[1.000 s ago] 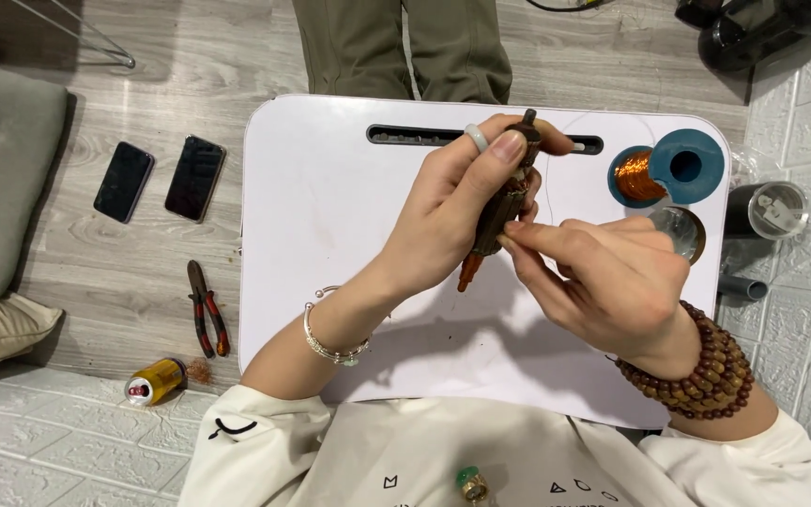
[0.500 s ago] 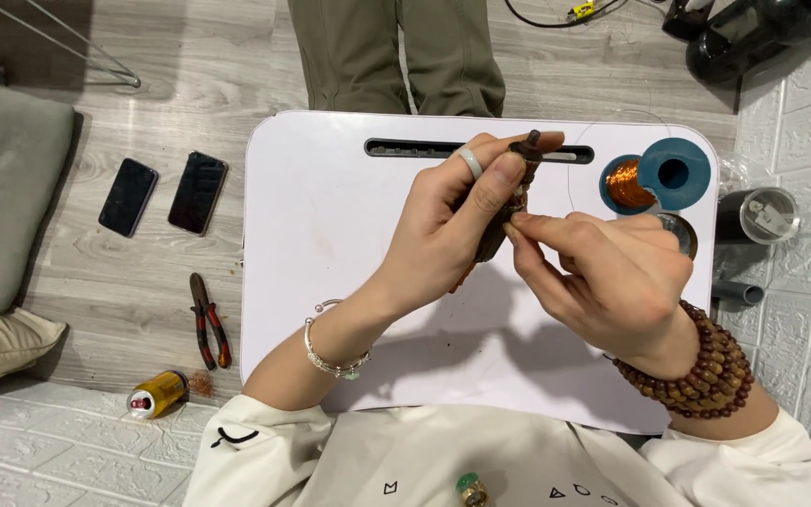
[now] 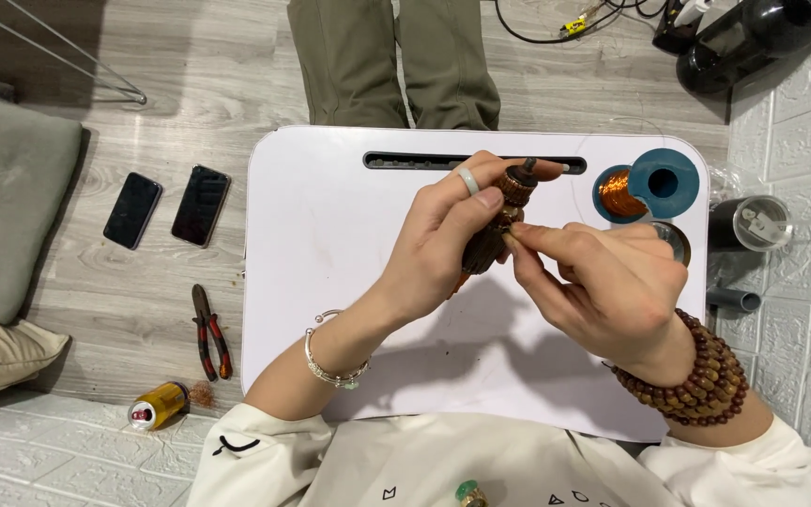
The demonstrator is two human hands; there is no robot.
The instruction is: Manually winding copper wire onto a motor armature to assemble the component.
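— Two hands at work, both over the white lap table?

— Yes. One left hand is wrapped around a single small motor armature, holding it above the table's middle. One right hand has its thumb and forefinger pinched together against the armature's side; what they pinch is too fine to see.

— And around them?

— One blue spool of copper wire on the table's far right corner. On the floor to the left: two dark phones, one pair of red-handled pliers, one yellow can.
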